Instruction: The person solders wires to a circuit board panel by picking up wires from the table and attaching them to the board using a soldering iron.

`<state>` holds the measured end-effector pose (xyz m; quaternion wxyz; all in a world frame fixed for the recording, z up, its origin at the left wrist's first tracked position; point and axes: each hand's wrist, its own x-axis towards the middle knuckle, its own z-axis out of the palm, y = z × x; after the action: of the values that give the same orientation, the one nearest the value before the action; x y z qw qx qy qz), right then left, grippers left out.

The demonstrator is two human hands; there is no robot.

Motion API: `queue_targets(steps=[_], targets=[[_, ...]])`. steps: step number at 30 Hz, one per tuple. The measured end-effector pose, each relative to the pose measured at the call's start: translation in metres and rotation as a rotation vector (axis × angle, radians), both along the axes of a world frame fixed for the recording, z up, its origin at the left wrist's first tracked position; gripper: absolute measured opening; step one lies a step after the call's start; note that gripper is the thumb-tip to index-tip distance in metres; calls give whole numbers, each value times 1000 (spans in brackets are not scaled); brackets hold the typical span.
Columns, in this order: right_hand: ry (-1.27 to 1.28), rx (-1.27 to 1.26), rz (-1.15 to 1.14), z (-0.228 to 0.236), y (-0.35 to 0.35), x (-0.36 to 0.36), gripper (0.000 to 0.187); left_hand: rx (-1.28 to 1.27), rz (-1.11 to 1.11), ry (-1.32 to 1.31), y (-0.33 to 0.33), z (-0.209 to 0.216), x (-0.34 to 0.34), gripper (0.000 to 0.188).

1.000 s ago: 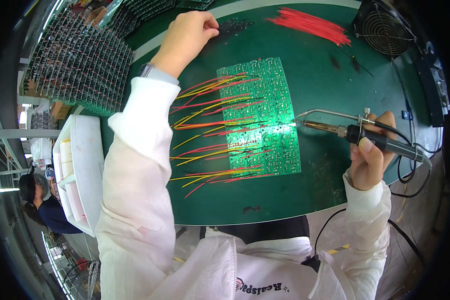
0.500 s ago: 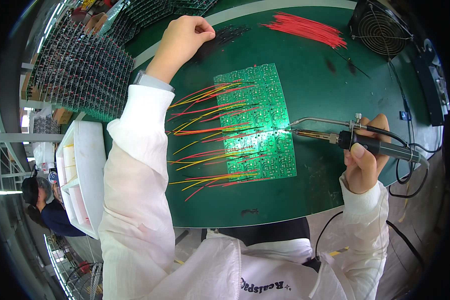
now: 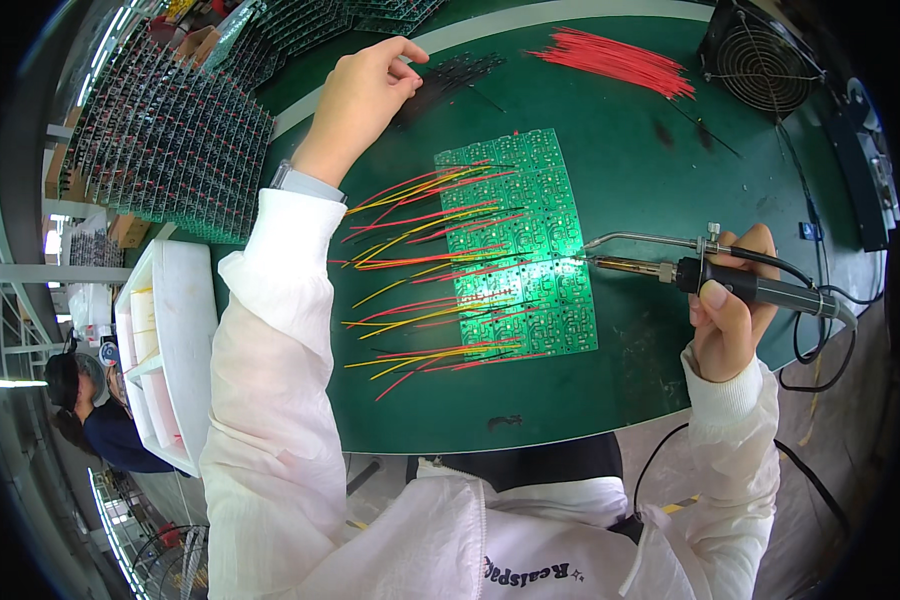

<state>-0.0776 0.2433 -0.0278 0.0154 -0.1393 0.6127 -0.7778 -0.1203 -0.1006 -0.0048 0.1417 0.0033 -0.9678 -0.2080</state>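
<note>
My right hand [image 3: 735,305] grips a soldering iron [image 3: 760,285] with a thin metal feed tube along it. Its tip meets the right side of a green circuit board panel [image 3: 545,225], under a bright patch of light. Several red, yellow and black wires [image 3: 410,258] reach out from the panel to the left. My left hand [image 3: 365,95] hovers at the far left, next to a pile of short black wires [image 3: 460,72]. Its index finger is stretched and parted from the thumb, and I see nothing held in it.
A bundle of red wires [image 3: 615,62] lies at the back of the green table [image 3: 650,370]. A black fan [image 3: 760,60] stands at the far right, with cables below it. To the left are a white foam box [image 3: 185,330], stacked boards [image 3: 170,140] and a person [image 3: 115,435].
My left hand's fingers have parted from a pinch. The panel with its wires appears slightly farther right. My right hand keeps the soldering iron in about the same place.
</note>
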Motion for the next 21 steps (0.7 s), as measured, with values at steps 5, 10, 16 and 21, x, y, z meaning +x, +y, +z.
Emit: queue_targets(steps=[5,10,16,21], targets=[[12,-7,24,0,1,0,27,55,-2,-36,0,8,14,14],[-6,-6,17,2,0,1,28,83,37,-10,26,19,46,14],[-9,-31,9,-1,2,3,29,159,-72,52,94,43,111,4],[7,18,78,0,11,14,32,90,-220,-13,140,23,156,17]])
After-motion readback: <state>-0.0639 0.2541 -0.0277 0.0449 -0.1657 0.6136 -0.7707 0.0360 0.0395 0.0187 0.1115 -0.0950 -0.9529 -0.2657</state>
